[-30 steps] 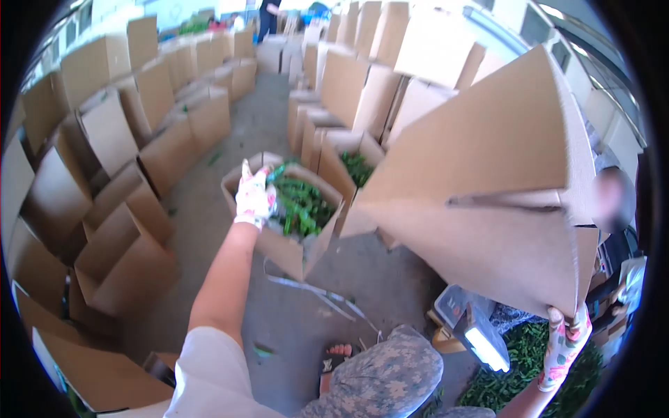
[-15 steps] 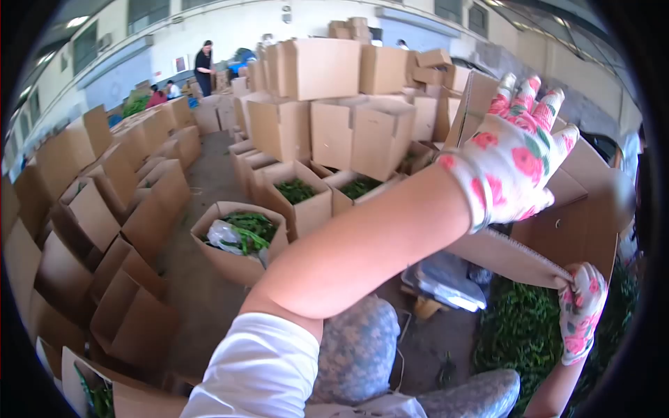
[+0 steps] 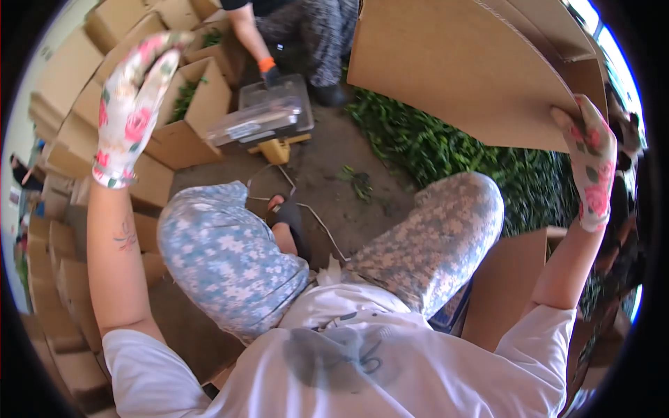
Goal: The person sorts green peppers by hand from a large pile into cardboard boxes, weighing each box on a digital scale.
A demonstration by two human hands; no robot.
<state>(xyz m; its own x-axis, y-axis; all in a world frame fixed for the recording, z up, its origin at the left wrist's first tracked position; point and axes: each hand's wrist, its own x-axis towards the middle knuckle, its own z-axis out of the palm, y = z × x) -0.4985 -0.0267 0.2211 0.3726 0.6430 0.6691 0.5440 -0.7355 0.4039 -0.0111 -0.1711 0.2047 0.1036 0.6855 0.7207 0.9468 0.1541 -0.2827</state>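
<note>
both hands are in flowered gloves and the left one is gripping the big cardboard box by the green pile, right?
Wrong hand: in the head view it is the right hand that grips the big cardboard box by the green pile, not the left hand. Both are in flowered gloves.

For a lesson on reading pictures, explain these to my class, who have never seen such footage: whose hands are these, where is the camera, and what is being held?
There is no machine here, only a person wearing flower-patterned gloves. Every picture comes from one camera on that person's head, facing forward and down, so their patterned trousers show too. The right hand holds a large cardboard box by an edge. The left hand is raised, with nothing visible in it. On the floor lies a heap of leafy-looking greens. A device with clear plastic over it stands further off, where a co-worker's dark-gloved hand reaches. At left are more boxes, some containing greens.
</note>
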